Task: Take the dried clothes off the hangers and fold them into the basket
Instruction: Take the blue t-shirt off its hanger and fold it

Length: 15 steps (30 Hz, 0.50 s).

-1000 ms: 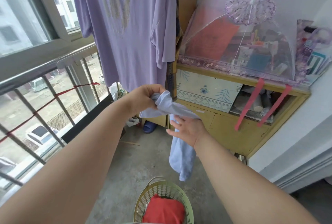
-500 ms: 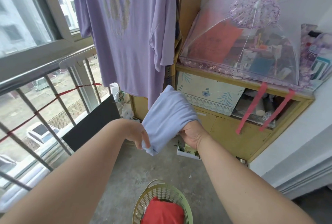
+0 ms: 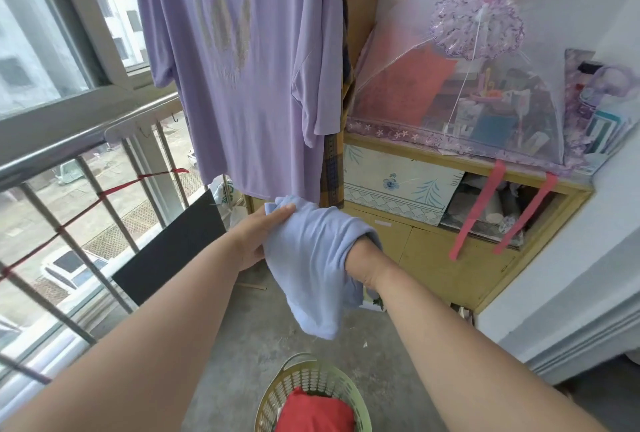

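Cloth (image 3: pixel 311 258) over right hand (image 3: pixel 360 260), in left hand (image 3: pixel 259 237) grip, above basket (image 3: pixel 311 378)

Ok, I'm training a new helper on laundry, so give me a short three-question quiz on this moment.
1. True or false: the lilac shirt is hanging up.
2. What lies in the basket? A: red cloth. B: white socks. C: nothing.
3. Fill in: the pale blue garment, gripped by the left hand, covers the ____ hand.
Key: 1 true; 2 A; 3 right.
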Each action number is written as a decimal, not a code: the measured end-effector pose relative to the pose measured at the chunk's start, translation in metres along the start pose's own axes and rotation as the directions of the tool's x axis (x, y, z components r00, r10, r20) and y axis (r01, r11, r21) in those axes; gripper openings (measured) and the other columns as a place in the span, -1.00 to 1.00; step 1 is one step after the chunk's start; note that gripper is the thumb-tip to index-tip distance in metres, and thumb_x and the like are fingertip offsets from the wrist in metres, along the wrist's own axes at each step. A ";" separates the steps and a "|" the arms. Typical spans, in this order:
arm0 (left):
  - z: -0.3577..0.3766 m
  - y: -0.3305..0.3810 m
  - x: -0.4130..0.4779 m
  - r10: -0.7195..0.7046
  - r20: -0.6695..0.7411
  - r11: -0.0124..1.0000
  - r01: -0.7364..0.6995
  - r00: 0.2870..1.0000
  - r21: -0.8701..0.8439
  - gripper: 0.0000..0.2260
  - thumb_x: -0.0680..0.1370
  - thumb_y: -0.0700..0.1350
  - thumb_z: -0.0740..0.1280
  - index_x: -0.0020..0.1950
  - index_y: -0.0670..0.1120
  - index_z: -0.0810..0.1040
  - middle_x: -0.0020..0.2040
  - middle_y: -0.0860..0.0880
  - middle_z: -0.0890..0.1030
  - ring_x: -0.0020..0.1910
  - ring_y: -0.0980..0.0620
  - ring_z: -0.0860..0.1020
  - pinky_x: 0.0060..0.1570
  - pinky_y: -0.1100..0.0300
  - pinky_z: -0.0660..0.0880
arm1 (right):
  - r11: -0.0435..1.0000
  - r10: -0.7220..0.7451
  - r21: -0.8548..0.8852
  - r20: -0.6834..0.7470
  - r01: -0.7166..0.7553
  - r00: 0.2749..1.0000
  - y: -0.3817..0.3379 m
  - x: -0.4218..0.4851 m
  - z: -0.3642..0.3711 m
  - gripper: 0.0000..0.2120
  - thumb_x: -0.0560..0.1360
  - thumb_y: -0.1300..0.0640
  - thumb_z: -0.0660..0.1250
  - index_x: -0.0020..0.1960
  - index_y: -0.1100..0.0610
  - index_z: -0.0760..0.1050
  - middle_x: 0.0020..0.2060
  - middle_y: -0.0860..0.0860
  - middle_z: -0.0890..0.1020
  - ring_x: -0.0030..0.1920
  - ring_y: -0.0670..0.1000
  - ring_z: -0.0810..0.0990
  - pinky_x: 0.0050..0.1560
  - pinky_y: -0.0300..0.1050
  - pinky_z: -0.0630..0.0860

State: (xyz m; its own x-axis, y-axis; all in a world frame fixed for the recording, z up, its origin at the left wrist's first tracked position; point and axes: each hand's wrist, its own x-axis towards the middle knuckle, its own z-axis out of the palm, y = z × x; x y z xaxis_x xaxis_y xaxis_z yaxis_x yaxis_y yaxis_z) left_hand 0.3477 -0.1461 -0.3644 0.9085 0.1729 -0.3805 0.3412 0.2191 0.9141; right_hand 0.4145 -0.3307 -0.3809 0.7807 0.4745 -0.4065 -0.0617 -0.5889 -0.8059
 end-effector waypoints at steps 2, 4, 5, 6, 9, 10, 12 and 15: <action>0.004 -0.001 -0.003 -0.030 -0.045 0.999 0.028 0.999 -0.035 -0.73 0.47 -0.08 0.44 0.16 -0.08 0.57 0.05 -0.11 0.66 0.02 -0.06 0.61 0.15 0.01 0.51 | 0.998 -0.058 -0.018 -0.033 0.058 0.998 0.003 -0.008 -0.001 -0.70 0.61 0.31 0.13 0.31 0.32 0.43 0.29 0.18 0.50 0.30 0.17 0.47 0.24 -0.09 0.39; 0.004 -0.004 -0.003 -0.034 -0.098 0.997 0.027 0.995 -0.069 -0.85 0.49 -0.16 0.41 0.05 -0.11 0.59 0.00 -0.14 0.65 -0.06 -0.07 0.61 0.08 0.03 0.53 | 0.986 -0.076 0.143 -0.060 0.084 0.995 0.009 -0.008 0.001 -0.68 0.59 0.27 0.16 0.31 0.32 0.44 0.23 0.20 0.54 0.26 0.19 0.50 0.21 -0.08 0.43; 0.004 -0.005 -0.004 -0.023 -0.110 0.995 0.013 0.994 -0.097 -0.88 0.51 -0.18 0.39 0.03 -0.10 0.58 -0.03 -0.13 0.65 -0.07 -0.07 0.61 0.08 0.03 0.53 | 0.945 -0.070 0.316 -0.058 0.085 0.996 0.007 -0.006 0.004 -0.68 0.56 0.21 0.18 0.26 0.31 0.48 0.16 0.20 0.58 0.21 0.19 0.55 0.20 -0.05 0.46; 0.004 -0.007 -0.004 -0.008 -0.110 0.991 -0.007 0.994 -0.133 -0.90 0.52 -0.20 0.38 0.02 -0.10 0.58 -0.05 -0.12 0.65 -0.08 -0.06 0.61 0.08 0.03 0.53 | 0.847 -0.030 0.528 -0.085 0.071 0.996 0.006 -0.006 0.005 -0.71 0.53 0.18 0.19 0.17 0.28 0.54 0.06 0.19 0.63 0.11 0.18 0.60 0.17 -0.01 0.50; 0.006 -0.009 -0.010 0.039 -0.027 0.972 -0.044 0.999 -0.230 -0.86 0.53 -0.27 0.31 0.04 -0.11 0.58 -0.05 -0.12 0.67 -0.07 -0.08 0.64 0.08 0.02 0.55 | 0.379 0.057 0.925 -0.007 -0.015 0.998 0.012 -0.005 -0.003 -0.75 0.51 0.24 0.12 -0.03 0.26 0.57 -0.09 0.19 0.61 -0.07 0.15 0.59 0.18 0.06 0.47; 0.005 -0.010 -0.012 0.055 0.022 0.969 -0.048 0.998 -0.243 -0.81 0.50 -0.31 0.31 0.05 -0.12 0.58 -0.04 -0.13 0.68 -0.07 -0.08 0.65 0.07 0.01 0.56 | 0.311 0.046 0.948 0.057 -0.069 0.997 0.012 -0.008 -0.008 -0.70 0.54 0.13 0.13 0.03 0.27 0.58 -0.02 0.21 0.61 0.00 0.17 0.58 0.24 0.08 0.42; 0.002 -0.013 -0.015 0.049 0.105 0.963 -0.019 0.993 -0.269 -0.66 0.38 -0.40 0.31 0.09 -0.11 0.55 -0.02 -0.15 0.66 -0.07 -0.11 0.66 0.00 0.00 0.60 | 0.317 -0.007 0.930 0.201 -0.188 0.980 0.011 -0.011 -0.012 -0.41 0.55 -0.21 0.16 0.21 0.29 0.56 0.11 0.25 0.62 0.12 0.20 0.57 0.29 0.12 0.39; -0.005 -0.022 -0.013 -0.035 0.179 0.954 0.086 0.983 -0.289 -0.54 0.30 -0.38 0.25 0.15 -0.06 0.50 0.06 -0.18 0.61 0.04 -0.20 0.61 0.11 -0.17 0.52 | 0.485 0.009 0.841 0.270 -0.240 0.963 0.010 -0.013 -0.001 -0.43 0.44 -0.06 0.40 0.32 0.28 0.49 0.08 0.21 0.64 0.10 0.19 0.60 0.17 0.08 0.51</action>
State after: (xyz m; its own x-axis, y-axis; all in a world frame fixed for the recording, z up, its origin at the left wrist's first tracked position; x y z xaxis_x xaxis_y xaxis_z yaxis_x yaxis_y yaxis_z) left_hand 0.3271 -0.1482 -0.3801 0.9247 -0.0093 -0.3807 0.3338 0.5010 0.7985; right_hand 0.4050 -0.3438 -0.3836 0.5835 0.6280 -0.5149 -0.7404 0.1508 -0.6551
